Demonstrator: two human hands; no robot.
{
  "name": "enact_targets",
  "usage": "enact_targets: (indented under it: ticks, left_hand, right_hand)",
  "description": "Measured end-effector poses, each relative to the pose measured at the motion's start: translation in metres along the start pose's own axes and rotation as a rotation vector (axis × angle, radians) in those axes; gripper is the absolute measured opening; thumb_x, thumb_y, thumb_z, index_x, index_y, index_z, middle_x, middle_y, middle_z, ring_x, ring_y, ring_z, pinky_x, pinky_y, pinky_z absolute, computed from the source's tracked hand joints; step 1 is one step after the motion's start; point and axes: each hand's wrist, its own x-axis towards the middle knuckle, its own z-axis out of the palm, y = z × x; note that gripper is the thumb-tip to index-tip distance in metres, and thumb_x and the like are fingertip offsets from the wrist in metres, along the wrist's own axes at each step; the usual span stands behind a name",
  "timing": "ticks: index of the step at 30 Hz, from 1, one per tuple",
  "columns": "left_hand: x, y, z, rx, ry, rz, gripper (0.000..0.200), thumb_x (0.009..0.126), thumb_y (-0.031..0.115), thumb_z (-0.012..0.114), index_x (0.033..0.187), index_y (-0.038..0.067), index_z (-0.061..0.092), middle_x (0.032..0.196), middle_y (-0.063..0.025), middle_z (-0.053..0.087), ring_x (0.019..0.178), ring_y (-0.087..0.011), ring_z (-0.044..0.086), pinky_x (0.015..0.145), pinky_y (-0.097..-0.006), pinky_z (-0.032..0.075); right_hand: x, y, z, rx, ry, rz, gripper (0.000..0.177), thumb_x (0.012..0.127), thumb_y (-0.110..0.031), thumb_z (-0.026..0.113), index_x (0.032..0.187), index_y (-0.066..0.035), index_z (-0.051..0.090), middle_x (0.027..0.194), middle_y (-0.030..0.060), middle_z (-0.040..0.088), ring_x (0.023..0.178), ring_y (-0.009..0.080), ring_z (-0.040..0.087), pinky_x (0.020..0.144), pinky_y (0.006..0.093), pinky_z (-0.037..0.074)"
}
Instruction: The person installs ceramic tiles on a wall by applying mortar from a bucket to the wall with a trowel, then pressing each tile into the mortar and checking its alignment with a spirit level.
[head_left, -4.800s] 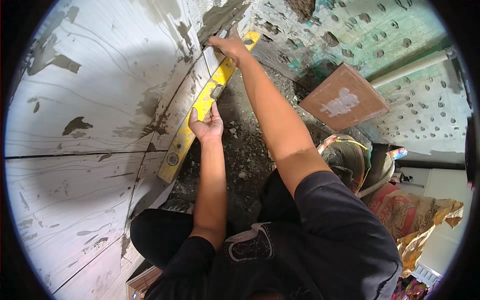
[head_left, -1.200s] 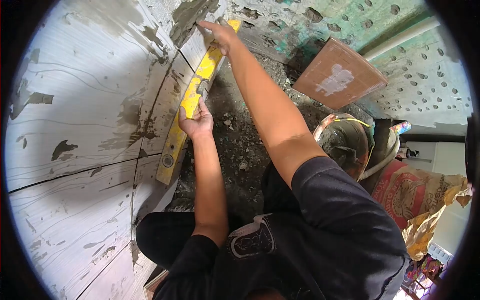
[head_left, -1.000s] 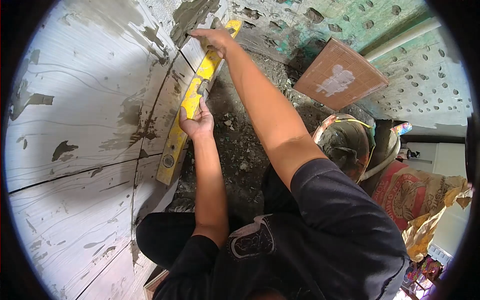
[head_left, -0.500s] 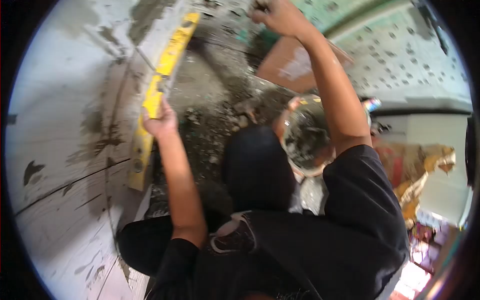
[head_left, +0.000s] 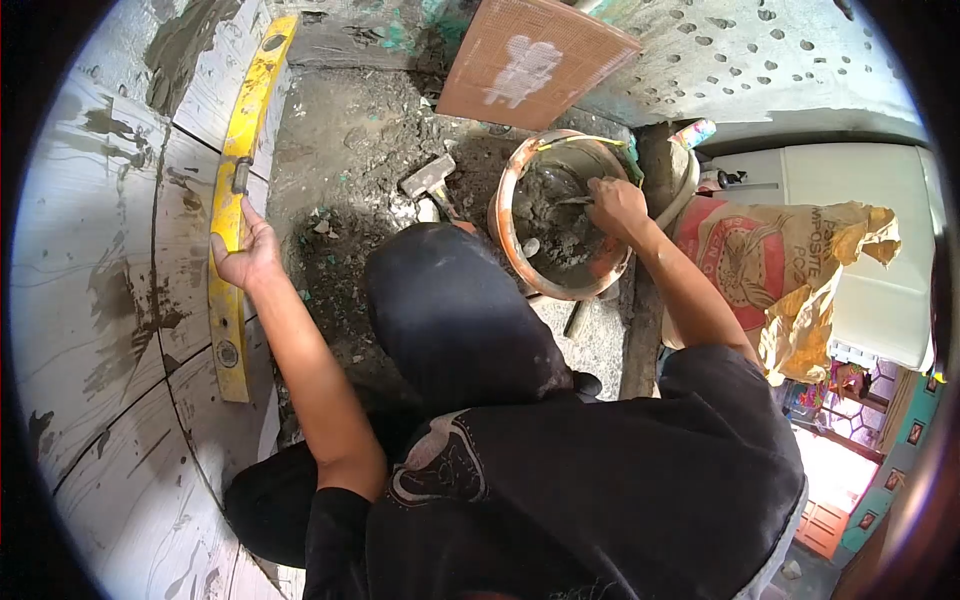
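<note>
My left hand [head_left: 250,250] is closed on a long yellow spirit level [head_left: 228,190], which lies along the pale, wood-patterned tiles on the left. The thumb and fingers grip its edge near the middle. Over at the bucket [head_left: 508,215], my right hand [head_left: 618,208] reaches inside the rim, fingers wrapped round the handle of what looks like a trowel [head_left: 572,200]. Its metal part shows only as a thin strip against the grey wet mortar [head_left: 560,240]; the rest is hidden.
A hammer [head_left: 430,177] lies on the rubble-strewn floor [head_left: 330,140] between my hands. One brown tile [head_left: 540,65] leans at the back wall. Right of the bucket stands a torn paper cement bag [head_left: 750,250]. My knee [head_left: 460,310] is close to the bucket.
My right hand has come down from near the back wall into the bucket. My left hand still holds the spirit level at the tiles. The view has shifted.
</note>
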Motion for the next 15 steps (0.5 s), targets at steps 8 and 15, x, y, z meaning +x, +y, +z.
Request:
enact_targets:
  ticks: [8, 15]
  left_hand:
    - [0.003, 0.001, -0.001, 0.002, 0.001, -0.001, 0.044, 0.086, 0.023, 0.042, 0.121, -0.005, 0.042, 0.121, -0.0173, 0.050, 0.112, -0.0327, 0.047, 0.093, -0.0487, 0.040]
    - [-0.007, -0.004, 0.006, 0.032, 0.023, 0.030, 0.044, 0.086, 0.022, 0.042, 0.121, -0.005, 0.042, 0.121, -0.0172, 0.049, 0.113, -0.0325, 0.047, 0.094, -0.0482, 0.040]
  right_hand:
    - [0.011, -0.069, 0.066, 0.606, -0.489, -0.025, 0.038, 0.082, -0.029, 0.051, 0.110, -0.004, 0.053, 0.095, 0.0178, 0.059, 0.082, 0.0290, 0.059, 0.064, 0.0380, 0.049]
    - [-0.021, 0.004, 0.015, 0.240, -0.575, -0.016, 0.049, 0.071, -0.026, 0.062, 0.104, 0.006, 0.045, 0.096, 0.0235, 0.058, 0.091, 0.0344, 0.057, 0.075, 0.0399, 0.046]
